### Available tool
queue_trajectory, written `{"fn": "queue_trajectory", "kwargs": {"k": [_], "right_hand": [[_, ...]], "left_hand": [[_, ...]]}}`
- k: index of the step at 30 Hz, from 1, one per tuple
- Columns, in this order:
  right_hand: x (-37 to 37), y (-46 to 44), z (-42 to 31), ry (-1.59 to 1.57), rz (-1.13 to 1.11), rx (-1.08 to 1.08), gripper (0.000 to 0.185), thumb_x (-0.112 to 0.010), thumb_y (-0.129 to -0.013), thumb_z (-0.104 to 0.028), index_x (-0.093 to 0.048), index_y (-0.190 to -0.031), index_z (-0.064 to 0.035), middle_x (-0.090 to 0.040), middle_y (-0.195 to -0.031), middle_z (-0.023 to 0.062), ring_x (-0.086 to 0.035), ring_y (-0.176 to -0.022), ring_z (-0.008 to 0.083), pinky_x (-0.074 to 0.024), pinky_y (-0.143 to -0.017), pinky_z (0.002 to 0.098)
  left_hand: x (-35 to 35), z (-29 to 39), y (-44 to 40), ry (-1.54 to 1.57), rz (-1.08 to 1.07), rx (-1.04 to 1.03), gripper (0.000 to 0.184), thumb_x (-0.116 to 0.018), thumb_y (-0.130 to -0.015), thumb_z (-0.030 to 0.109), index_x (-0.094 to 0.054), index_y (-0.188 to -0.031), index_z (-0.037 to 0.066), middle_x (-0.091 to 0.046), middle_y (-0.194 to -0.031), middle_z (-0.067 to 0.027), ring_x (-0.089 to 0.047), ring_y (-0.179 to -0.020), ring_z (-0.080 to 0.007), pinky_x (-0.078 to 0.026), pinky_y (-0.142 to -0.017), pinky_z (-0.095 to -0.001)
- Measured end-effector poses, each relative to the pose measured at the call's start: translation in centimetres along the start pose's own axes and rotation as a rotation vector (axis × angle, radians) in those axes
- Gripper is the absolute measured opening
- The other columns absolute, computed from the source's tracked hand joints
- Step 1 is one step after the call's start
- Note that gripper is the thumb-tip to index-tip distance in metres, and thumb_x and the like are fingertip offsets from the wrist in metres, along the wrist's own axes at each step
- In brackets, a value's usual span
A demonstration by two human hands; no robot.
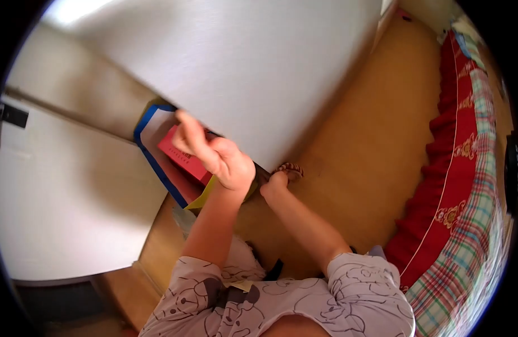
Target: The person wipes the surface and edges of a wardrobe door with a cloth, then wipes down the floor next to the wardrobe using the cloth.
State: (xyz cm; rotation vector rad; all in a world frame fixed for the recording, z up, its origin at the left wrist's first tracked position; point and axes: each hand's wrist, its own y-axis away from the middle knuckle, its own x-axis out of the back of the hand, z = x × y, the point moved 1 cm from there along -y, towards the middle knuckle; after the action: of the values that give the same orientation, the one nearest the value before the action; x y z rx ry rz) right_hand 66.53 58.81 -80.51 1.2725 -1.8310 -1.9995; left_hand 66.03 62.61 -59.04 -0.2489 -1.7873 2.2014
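Note:
My left hand [216, 154] is raised in front of a bag with a blue rim [152, 154] and a yellow side. Its fingers stretch up and away from me, and I see nothing held in them. Behind that hand, a pinkish-red box [186, 157] with small lettering sits in the bag. My right hand [277, 182] is low at the bottom corner of a big white panel [259, 67], its fingers curled and mostly hidden. Right beside it lies a red-and-white striped, curved thing [291, 170]; whether the hand touches it is unclear.
A white door [79, 191] with a black handle [14, 115] stands at the left. Brown floor [349, 146] runs beyond my right arm. Along the right is a bed with a red ruffled skirt [439, 191] and a plaid cover [467, 264]. The white panel fills the upper middle.

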Motion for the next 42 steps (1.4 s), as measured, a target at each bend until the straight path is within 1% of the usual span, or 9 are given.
{"fn": "queue_trajectory", "kwargs": {"k": [6,10,17,21,26,31,33,36,42], "right_hand": [[-0.2,4.6,-1.2,0.114,-0.571,-0.149,0.037,-0.021,-0.099,-0.011,-0.042,-0.130,-0.0082,-0.046,-0.132,0.0086,-0.045,-0.119,0.0273,-0.0380,-0.104,0.0415],[-2.2,15.3,-3.1,0.234,-0.586,-0.043,0.031,-0.030,-0.100,-0.010,-0.034,-0.131,-0.0095,-0.043,-0.132,0.0123,-0.044,-0.121,0.0277,-0.0391,-0.103,0.0421],[-0.4,21.4,-1.7,0.486,-0.898,0.392,0.038,-0.040,-0.098,-0.005,-0.032,-0.135,-0.0120,-0.047,-0.125,0.0062,-0.048,-0.117,0.0193,-0.0403,-0.100,0.0342],[1.7,19.4,-2.6,0.783,-1.107,0.585,0.047,-0.045,-0.097,-0.006,-0.031,-0.142,-0.0077,-0.047,-0.130,0.0090,-0.049,-0.115,0.0196,-0.0396,-0.098,0.0325],[-2.7,21.3,-6.3,1.313,-1.498,1.558,0.053,-0.060,-0.088,-0.029,-0.046,-0.129,0.0018,-0.048,-0.116,0.0191,-0.050,-0.094,0.0259,-0.0452,-0.075,0.0369],[-7.1,22.2,-9.8,1.107,-0.879,2.347,0.066,-0.050,-0.093,-0.046,-0.035,-0.136,0.0015,-0.037,-0.132,0.0217,-0.037,-0.122,0.0308,-0.0377,-0.093,0.0440],[-9.3,21.8,-9.9,1.066,-0.894,2.420,0.069,-0.048,-0.093,-0.048,-0.033,-0.138,0.0015,-0.031,-0.138,0.0229,-0.031,-0.128,0.0334,-0.0340,-0.098,0.0471],[-10.5,21.2,-9.4,1.327,-0.905,2.461,0.077,-0.039,-0.094,-0.054,-0.018,-0.147,-0.0024,-0.010,-0.152,0.0241,-0.012,-0.141,0.0390,-0.0143,-0.111,0.0545],[-10.8,16.5,-6.8,1.061,-0.727,2.086,0.059,-0.018,-0.100,-0.035,-0.006,-0.149,-0.0044,-0.011,-0.154,0.0162,-0.022,-0.139,0.0250,-0.0213,-0.112,0.0343]], "left_hand": [[5.5,1.5,5.9,0.021,-0.344,0.384,0.050,-0.048,-0.094,0.017,-0.033,-0.137,-0.004,-0.040,-0.119,-0.0136,-0.040,-0.101,-0.0225,-0.035,-0.091,-0.0362],[6.7,0.9,10.2,0.322,-0.308,1.251,0.043,-0.061,-0.089,0.023,-0.048,-0.123,-0.001,-0.043,-0.110,-0.0155,-0.043,-0.104,-0.0266,-0.038,-0.090,-0.0358],[9.8,3.3,7.1,0.269,-0.493,0.808,0.066,-0.074,-0.078,0.030,-0.041,-0.129,0.003,-0.034,-0.129,-0.0169,-0.038,-0.120,-0.0291,-0.031,-0.103,-0.0383],[11.8,4.0,6.7,0.866,-0.457,1.431,0.078,-0.082,-0.068,0.009,-0.037,-0.132,0.004,-0.045,-0.128,-0.0101,-0.044,-0.118,-0.0192,-0.037,-0.098,-0.0322],[13.9,2.5,7.4,0.326,-0.433,0.966,0.065,-0.072,-0.075,0.003,-0.040,-0.131,0.005,-0.051,-0.124,-0.0077,-0.049,-0.114,-0.0178,-0.041,-0.095,-0.0316],[13.2,-1.8,3.4,0.262,-0.061,0.857,0.042,-0.069,-0.075,0.006,-0.056,-0.115,0.006,-0.053,-0.121,-0.0125,-0.050,-0.111,-0.0303,-0.040,-0.093,-0.0384],[12.1,-2.9,0.8,-0.017,-0.230,0.482,0.038,-0.068,-0.071,0.005,-0.060,-0.108,0.006,-0.054,-0.115,-0.0120,-0.049,-0.101,-0.0327,-0.039,-0.088,-0.0406],[7.4,-2.1,1.7,0.071,-0.248,0.554,0.040,-0.068,-0.067,0.005,-0.058,-0.106,0.002,-0.048,-0.121,-0.0204,-0.051,-0.104,-0.0387,-0.047,-0.082,-0.0437],[6.5,1.0,7.1,0.145,-0.325,0.543,0.040,-0.062,-0.075,0.003,-0.062,-0.114,0.016,-0.044,-0.129,-0.0189,-0.047,-0.117,-0.0385,-0.044,-0.096,-0.0423]]}}
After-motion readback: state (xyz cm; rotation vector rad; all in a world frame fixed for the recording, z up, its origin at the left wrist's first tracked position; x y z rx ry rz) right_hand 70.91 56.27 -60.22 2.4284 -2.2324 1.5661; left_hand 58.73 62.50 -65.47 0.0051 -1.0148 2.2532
